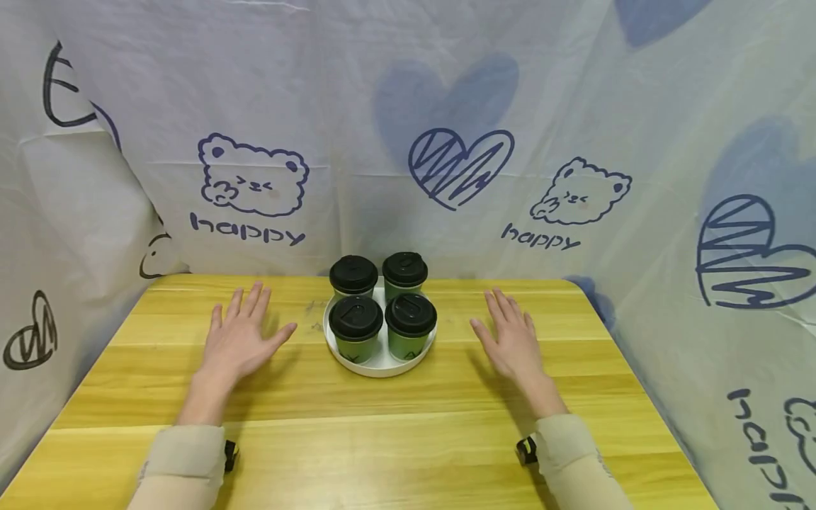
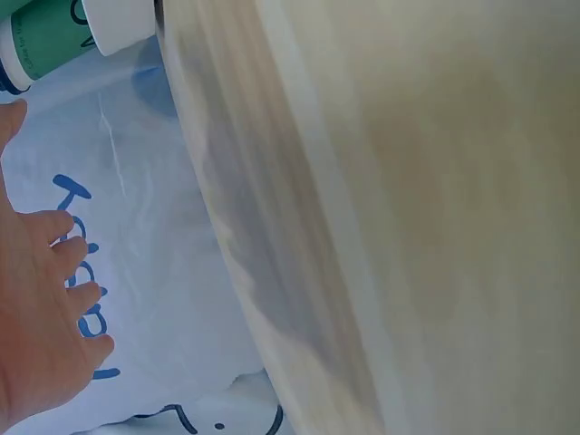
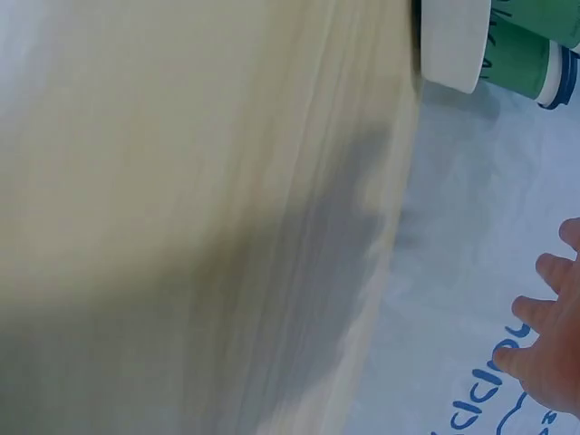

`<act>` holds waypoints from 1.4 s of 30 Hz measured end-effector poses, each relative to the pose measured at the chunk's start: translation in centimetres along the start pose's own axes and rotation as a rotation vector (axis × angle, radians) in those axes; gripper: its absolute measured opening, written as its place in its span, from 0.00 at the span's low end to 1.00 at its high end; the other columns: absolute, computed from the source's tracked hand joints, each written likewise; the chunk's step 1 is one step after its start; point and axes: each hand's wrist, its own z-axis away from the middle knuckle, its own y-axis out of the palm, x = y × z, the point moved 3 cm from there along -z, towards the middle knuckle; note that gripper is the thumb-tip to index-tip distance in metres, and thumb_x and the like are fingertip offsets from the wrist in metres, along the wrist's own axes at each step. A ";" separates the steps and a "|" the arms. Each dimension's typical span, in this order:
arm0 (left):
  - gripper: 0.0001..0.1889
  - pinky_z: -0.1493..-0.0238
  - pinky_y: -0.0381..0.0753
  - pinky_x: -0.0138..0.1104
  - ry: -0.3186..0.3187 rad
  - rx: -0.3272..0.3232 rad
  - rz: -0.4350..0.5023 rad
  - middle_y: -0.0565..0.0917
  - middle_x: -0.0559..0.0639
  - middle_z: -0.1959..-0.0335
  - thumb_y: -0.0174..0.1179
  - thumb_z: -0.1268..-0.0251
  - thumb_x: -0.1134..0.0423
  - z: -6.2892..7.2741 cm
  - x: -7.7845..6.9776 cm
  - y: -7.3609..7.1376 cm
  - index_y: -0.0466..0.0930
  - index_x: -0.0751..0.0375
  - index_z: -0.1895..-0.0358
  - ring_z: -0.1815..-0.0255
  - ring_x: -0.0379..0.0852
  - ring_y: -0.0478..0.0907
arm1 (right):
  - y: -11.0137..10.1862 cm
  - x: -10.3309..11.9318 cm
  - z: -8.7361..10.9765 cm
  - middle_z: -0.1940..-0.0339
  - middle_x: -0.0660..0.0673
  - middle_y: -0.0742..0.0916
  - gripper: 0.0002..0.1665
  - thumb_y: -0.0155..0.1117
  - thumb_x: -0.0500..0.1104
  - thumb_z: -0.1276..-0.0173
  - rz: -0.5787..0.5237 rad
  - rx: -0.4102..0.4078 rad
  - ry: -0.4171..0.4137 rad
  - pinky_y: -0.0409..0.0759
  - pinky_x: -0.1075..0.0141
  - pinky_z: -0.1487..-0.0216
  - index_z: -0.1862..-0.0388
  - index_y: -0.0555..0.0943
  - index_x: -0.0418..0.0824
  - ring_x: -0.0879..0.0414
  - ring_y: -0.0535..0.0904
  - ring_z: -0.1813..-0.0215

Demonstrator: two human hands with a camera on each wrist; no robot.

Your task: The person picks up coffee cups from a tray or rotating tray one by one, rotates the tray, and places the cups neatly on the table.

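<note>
Several green paper coffee cups [image 1: 357, 348] with black lids [image 1: 411, 315] stand upright, grouped on a round white tray [image 1: 381, 370] toward the back of the table. To the left of the tray, my left hand [image 1: 239, 341] is held palm down with fingers spread, apart from the cups. My right hand [image 1: 512, 341] mirrors it on the other side, fingers straight and holding nothing. Both wrist views catch the tray's raised white side [image 2: 120, 20] and part of a green cup [image 3: 518, 59] beyond the fingers. Shadows of the hands fall on the wood.
The wooden table [image 1: 382, 446] reaches back to a white cloth [image 1: 357, 142] printed with hearts, bears and the word "happy". That cloth also hangs along the left and right sides. A dark wrist device [image 1: 526, 450] shows at the right sleeve.
</note>
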 end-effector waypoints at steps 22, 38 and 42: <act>0.48 0.20 0.28 0.64 0.038 0.013 0.058 0.41 0.58 0.14 0.43 0.23 0.33 -2.2 -2.5 1.0 0.42 0.62 0.15 0.15 0.67 0.36 | 0.1 4.8 0.0 0.17 0.38 0.64 0.38 0.48 0.55 0.17 -0.291 -0.108 -0.195 0.54 0.40 0.19 0.18 0.62 0.37 0.38 0.58 0.18; 0.47 0.20 0.38 0.67 0.047 0.062 0.060 0.48 0.60 0.15 0.47 0.24 0.34 -3.5 -3.8 2.8 0.47 0.62 0.16 0.17 0.68 0.46 | 1.9 7.4 0.1 0.14 0.41 0.57 0.61 0.64 0.69 0.31 -0.353 0.074 -0.162 0.54 0.43 0.18 0.13 0.47 0.45 0.40 0.54 0.16; 0.45 0.20 0.43 0.66 0.059 0.074 0.053 0.51 0.61 0.15 0.50 0.24 0.38 -3.6 -4.0 3.3 0.49 0.64 0.16 0.18 0.69 0.51 | 2.5 7.9 -0.1 0.15 0.37 0.60 0.64 0.68 0.68 0.34 -0.355 0.100 -0.154 0.55 0.43 0.18 0.13 0.49 0.41 0.39 0.55 0.16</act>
